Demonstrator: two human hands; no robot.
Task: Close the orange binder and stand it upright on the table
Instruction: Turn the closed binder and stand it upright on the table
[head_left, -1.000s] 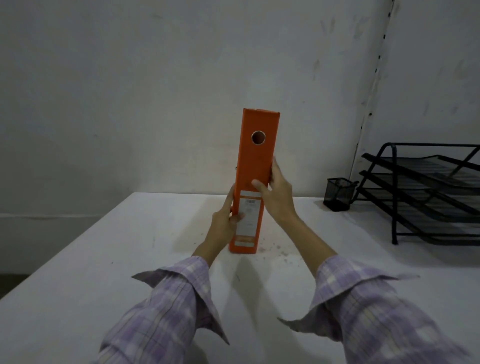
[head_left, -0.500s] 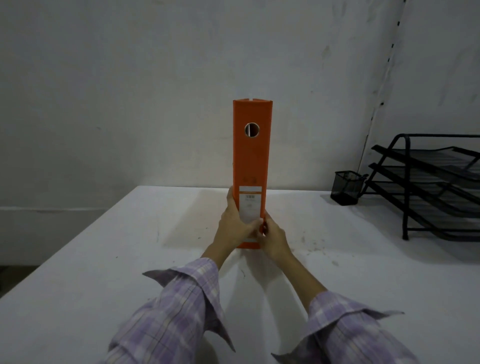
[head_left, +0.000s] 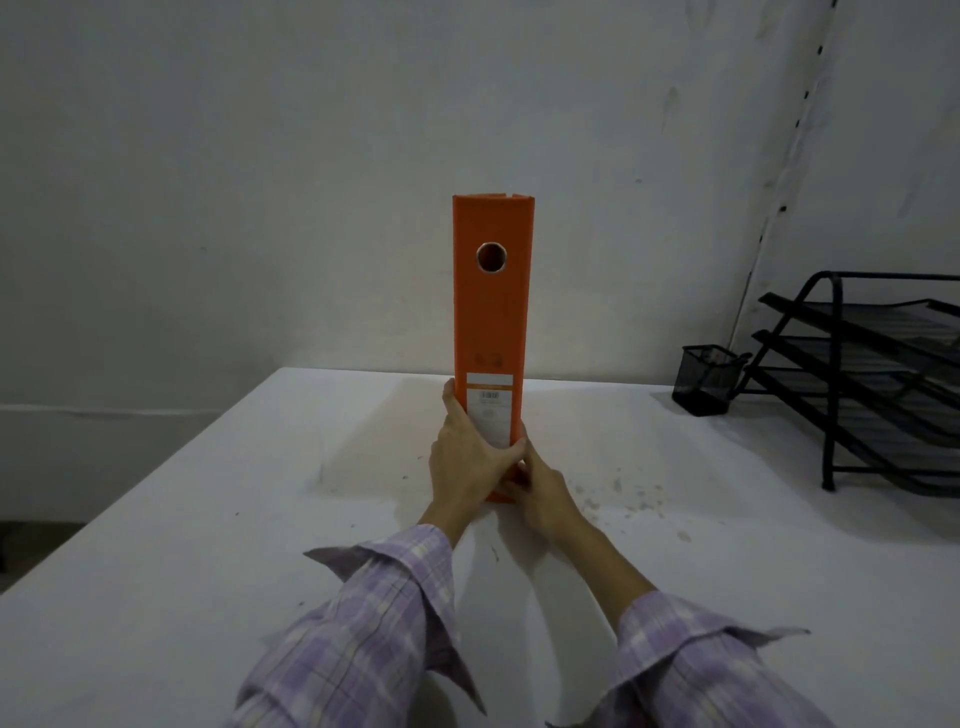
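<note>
The orange binder (head_left: 492, 312) is closed and stands upright on the white table (head_left: 208, 545), spine toward me, with a round finger hole and a white label low on the spine. My left hand (head_left: 467, 457) wraps the binder's lower left side, thumb across the label. My right hand (head_left: 540, 493) grips the bottom right corner near the table. Both hands hide the binder's base.
A black mesh pen cup (head_left: 706, 380) stands at the back right, beside a black tiered wire paper tray (head_left: 883, 384). A white wall rises just behind the table. Small dark specks mark the tabletop right of the binder.
The binder went from tilted to vertical and now rests on the table. My right hand slid from mid-spine down to the bottom corner; my left hand stayed low on the left side.
</note>
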